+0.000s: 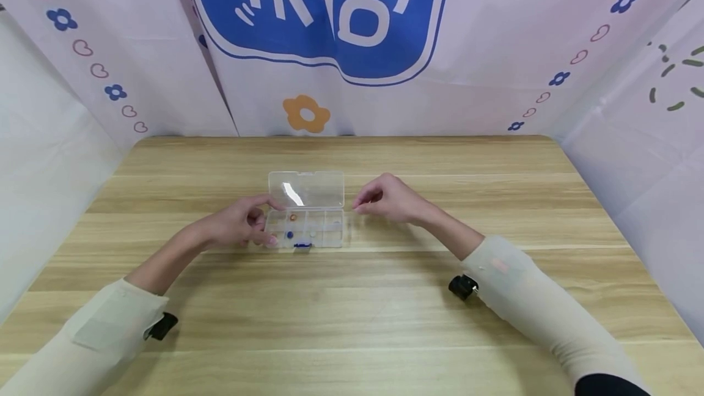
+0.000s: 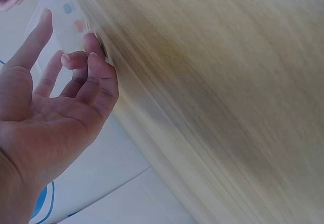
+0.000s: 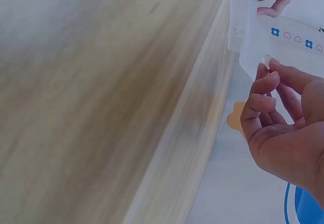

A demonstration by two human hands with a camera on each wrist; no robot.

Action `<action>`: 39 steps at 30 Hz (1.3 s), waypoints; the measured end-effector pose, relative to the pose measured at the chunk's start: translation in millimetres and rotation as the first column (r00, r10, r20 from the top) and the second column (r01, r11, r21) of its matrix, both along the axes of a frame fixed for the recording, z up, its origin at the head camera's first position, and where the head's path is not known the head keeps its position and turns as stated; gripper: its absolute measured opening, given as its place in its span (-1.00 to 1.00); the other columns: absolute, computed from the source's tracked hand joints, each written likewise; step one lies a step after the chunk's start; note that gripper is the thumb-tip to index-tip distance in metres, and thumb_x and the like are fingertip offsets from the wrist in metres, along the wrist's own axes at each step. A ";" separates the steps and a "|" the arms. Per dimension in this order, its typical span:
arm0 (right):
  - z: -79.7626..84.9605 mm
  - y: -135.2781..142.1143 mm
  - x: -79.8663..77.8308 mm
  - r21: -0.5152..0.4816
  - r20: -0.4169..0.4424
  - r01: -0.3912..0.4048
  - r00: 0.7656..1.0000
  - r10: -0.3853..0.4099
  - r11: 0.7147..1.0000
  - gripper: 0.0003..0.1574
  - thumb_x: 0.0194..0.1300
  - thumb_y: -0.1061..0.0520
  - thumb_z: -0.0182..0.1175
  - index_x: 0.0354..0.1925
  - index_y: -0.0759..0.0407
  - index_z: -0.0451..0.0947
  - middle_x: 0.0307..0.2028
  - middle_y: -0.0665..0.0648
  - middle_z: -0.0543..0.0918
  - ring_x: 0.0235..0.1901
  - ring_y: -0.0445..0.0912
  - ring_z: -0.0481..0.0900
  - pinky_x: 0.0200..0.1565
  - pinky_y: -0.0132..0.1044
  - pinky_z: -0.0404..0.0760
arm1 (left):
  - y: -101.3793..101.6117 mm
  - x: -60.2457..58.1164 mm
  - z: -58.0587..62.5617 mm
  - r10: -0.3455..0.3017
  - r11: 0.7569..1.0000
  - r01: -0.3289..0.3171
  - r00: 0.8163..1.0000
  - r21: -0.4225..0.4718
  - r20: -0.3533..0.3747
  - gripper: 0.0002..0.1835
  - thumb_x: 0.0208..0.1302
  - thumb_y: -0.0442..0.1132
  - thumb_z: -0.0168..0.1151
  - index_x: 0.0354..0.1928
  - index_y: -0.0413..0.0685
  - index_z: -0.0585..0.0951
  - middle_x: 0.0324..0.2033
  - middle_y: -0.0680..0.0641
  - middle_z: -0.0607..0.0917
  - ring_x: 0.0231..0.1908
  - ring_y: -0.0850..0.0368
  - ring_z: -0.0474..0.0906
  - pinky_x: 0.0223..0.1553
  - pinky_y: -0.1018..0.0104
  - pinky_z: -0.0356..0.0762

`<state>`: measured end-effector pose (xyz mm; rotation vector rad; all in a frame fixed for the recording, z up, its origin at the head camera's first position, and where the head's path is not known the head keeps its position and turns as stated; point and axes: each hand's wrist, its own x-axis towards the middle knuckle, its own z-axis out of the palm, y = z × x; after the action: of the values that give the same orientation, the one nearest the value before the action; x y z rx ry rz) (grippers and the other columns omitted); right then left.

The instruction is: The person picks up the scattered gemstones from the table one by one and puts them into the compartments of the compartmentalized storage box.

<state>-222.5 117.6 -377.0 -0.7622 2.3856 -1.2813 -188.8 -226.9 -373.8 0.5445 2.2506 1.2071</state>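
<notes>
A clear plastic compartment box (image 1: 333, 245) stands on the table with its lid (image 1: 324, 189) raised at the back. Inside lie a small orange ring-like piece (image 1: 293, 217), a dark blue piece (image 1: 289, 234) and a whitish piece (image 1: 313, 234), each in its own compartment. My left hand (image 1: 239, 223) holds the box's left end, thumb at the near corner and index finger toward the hinge side. To the right of the box, my right hand (image 1: 393, 200) is raised, its thumb and fingertips pinching a tiny pale piece (image 3: 267, 60). Its exact kind is too small to tell.
A blue mark (image 1: 302, 245) shows at the box's front edge. The wooden table (image 1: 352, 316) reaches back to a printed cloth (image 1: 473, 90). Small black devices (image 1: 463, 286) sit at both sleeves.
</notes>
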 end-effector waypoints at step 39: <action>0.5 -30.2 3.7 -0.062 0.027 -0.109 0.993 0.111 0.992 -0.95 0.24 0.42 0.41 -0.30 0.37 0.77 -0.37 0.12 0.78 -0.37 -0.20 0.64 -0.25 -0.37 0.65 | -0.7 -0.4 -0.9 -0.012 1.000 0.012 1.000 0.024 0.003 -0.31 0.24 -0.42 0.46 0.36 -0.35 0.37 -0.53 0.00 0.36 -0.52 0.23 0.28 -0.56 0.41 0.27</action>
<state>-218.8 87.3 -376.5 -0.8727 2.2561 -1.3159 -189.2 -227.6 -374.7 0.5645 2.2301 1.2296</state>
